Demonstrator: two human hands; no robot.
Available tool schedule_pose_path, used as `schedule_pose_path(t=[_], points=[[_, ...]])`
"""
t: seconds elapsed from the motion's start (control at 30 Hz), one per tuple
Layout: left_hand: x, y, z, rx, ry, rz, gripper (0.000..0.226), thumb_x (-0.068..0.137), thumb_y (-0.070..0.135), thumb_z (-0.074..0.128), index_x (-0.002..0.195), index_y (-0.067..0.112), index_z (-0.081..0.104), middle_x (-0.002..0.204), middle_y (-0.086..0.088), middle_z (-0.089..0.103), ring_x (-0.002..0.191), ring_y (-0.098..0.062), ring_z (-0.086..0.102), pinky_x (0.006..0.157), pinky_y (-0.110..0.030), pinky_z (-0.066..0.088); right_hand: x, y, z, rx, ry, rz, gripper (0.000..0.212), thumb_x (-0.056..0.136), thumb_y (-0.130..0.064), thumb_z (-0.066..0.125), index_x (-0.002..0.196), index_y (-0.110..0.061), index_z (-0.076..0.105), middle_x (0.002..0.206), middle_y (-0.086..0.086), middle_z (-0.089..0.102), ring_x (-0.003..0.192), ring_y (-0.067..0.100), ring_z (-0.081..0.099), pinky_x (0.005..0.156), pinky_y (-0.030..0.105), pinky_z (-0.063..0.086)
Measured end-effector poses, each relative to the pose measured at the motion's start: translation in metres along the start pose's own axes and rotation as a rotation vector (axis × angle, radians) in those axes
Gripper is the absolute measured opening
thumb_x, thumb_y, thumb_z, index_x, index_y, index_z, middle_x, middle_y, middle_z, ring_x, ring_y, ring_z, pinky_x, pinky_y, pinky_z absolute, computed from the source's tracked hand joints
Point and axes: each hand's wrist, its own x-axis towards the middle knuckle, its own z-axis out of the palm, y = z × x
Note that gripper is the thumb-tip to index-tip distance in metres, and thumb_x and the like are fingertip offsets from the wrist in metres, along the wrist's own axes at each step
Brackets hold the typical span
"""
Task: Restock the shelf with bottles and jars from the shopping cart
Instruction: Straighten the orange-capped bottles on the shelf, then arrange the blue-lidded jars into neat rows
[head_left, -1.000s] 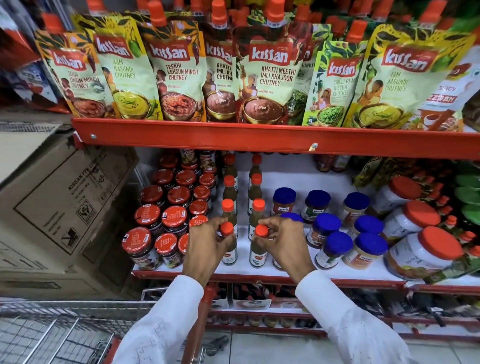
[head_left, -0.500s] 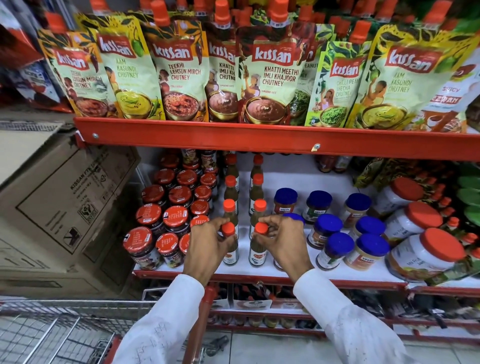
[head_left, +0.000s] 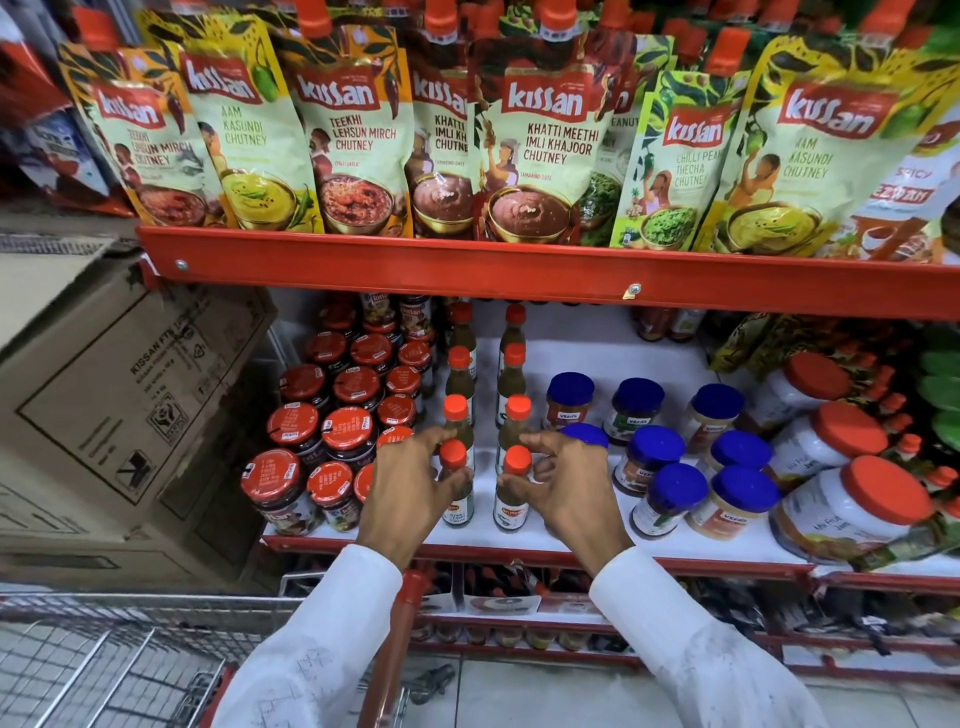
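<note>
- The left hand (head_left: 410, 493) is wrapped round the front left sauce bottle (head_left: 456, 486), just under its orange cap.
- The right hand (head_left: 566, 488) holds the front right sauce bottle (head_left: 511, 491) the same way, with its fingers (head_left: 540, 441) curled near the cap.
- Both bottles stand upright at the front of the white shelf (head_left: 571, 538), each one first in its own row of matching bottles going back.
- I think the step now is setting these two down and lining them up.
- To do it well, keep each bottle straight up and push it back gently until it sits just in front of the one behind.
- Turn the labels to face out, then let go slowly so nothing tips.
- The bottles are thin and tall, so I think a bump could knock a whole row over.
- Each bottle is small, with dark green-brown sauce inside, a bright orange cap and a little label low down.
- The red-lid jars (head_left: 311, 441) sit close on the left side, almost touching the left hand.
- The blue-lid jars (head_left: 670, 483) sit just beside the right hand, so it must move with care.
- The shopping cart (head_left: 104, 670) is down low on the left, and I cannot tell what is in it.
</note>
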Motion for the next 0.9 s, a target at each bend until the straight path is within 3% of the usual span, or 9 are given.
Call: schedule_pose_path(t=[0.1, 0.2, 0.37, 0.47, 0.57, 0.67, 0.77, 0.9], points=[[-0.003, 0.002, -0.002, 0.034, 0.038, 0.034, 0.046, 0.073, 0.027, 0.084, 0.117, 0.020, 0.069, 0.099, 0.000, 0.077, 0.073, -0.016, 0.069, 0.072, -0.033, 0.059, -0.008, 0.005, -0.016, -0.037, -0.002, -0.001, 0.058, 0.066, -0.028, 0.088, 0.120, -0.023, 0.064, 0.078, -0.013, 0.059, 0.065, 0.002, 0.056, 0.065, 0.022, 0.054], [-0.008, 0.020, -0.003, 0.058, 0.123, 0.129, 0.033, 0.078, 0.023, 0.079, 0.110, 0.019, 0.071, 0.107, -0.001, 0.072, 0.091, -0.018, 0.066, 0.081, -0.032, 0.056, -0.019, 0.019, -0.041, -0.121, 0.008, 0.019, 0.058, 0.066, -0.032, 0.088, 0.119, -0.024, 0.065, 0.078, -0.003, 0.069, 0.067, 0.005, 0.064, 0.063, 0.014, 0.053], [-0.019, 0.065, 0.026, 0.031, 0.193, 0.231, 0.018, 0.083, 0.025, 0.075, 0.100, 0.017, 0.074, 0.099, -0.001, 0.070, 0.086, -0.015, 0.064, 0.077, -0.030, 0.055, -0.038, 0.062, -0.088, -0.153, 0.053, 0.066, 0.051, 0.070, -0.016, 0.085, 0.117, -0.021, 0.067, 0.081, 0.001, 0.071, 0.070, 0.008, 0.066, 0.072, 0.031, 0.060], [-0.025, 0.092, 0.059, -0.016, 0.121, 0.244, 0.016, 0.081, 0.021, 0.075, 0.097, 0.018, 0.073, 0.095, 0.000, 0.071, 0.079, -0.013, 0.064, 0.076, -0.021, 0.050, -0.037, 0.086, -0.117, -0.185, 0.092, 0.043, 0.037, 0.071, -0.004, 0.079, 0.105, -0.017, 0.071, 0.078, 0.005, 0.073, 0.069, 0.018, 0.069, 0.069, 0.037, 0.060], [-0.027, 0.113, 0.103, -0.030, -0.007, 0.192, 0.018, 0.079, 0.021, 0.074, 0.097, 0.019, 0.074, 0.088, -0.003, 0.074, 0.071, -0.017, 0.066, 0.071, -0.024, 0.053, -0.028, 0.105, -0.139, -0.281, 0.125, -0.017, 0.025, 0.068, 0.005, 0.069, 0.088, -0.009, 0.072, 0.070, 0.012, 0.072, 0.065, 0.026, 0.066, 0.059, 0.037, 0.055], [-0.028, 0.129, 0.142, -0.025, -0.166, 0.085, 0.018, 0.083, 0.017, 0.069, 0.101, 0.018, 0.070, 0.082, -0.004, 0.075, 0.066, -0.019, 0.068, 0.065, -0.027, 0.051, -0.016, 0.125, -0.148, -0.299, 0.087, 0.049, 0.027, 0.071, 0.004, 0.068, 0.096, -0.006, 0.068, 0.076, 0.014, 0.069, 0.070, 0.030, 0.062, 0.059, 0.027, 0.040], [-0.028, 0.141, 0.171, -0.047, -0.264, 0.026, 0.029, 0.087, 0.008, 0.063, 0.115, 0.014, 0.065, 0.096, -0.009, 0.074, 0.071, -0.025, 0.069, 0.066, -0.029, 0.047, -0.006, 0.138, -0.150, -0.312, 0.006, 0.047, 0.029, 0.073, 0.003, 0.065, 0.101, -0.006, 0.063, 0.079, 0.010, 0.062, 0.074, 0.032, 0.061, 0.062, 0.028, 0.038], [-0.029, 0.148, 0.195, -0.071, -0.307, -0.018, 0.040, 0.082, 0.004, 0.065, 0.120, 0.016, 0.061, 0.105, -0.008, 0.074, 0.077, -0.027, 0.069, 0.071, -0.032, 0.052, 0.004, 0.142, -0.151, -0.326, -0.081, 0.019, 0.029, 0.074, 0.006, 0.059, 0.098, -0.009, 0.062, 0.068, 0.002, 0.059, 0.064, 0.024, 0.054, 0.057, 0.028, 0.036]])
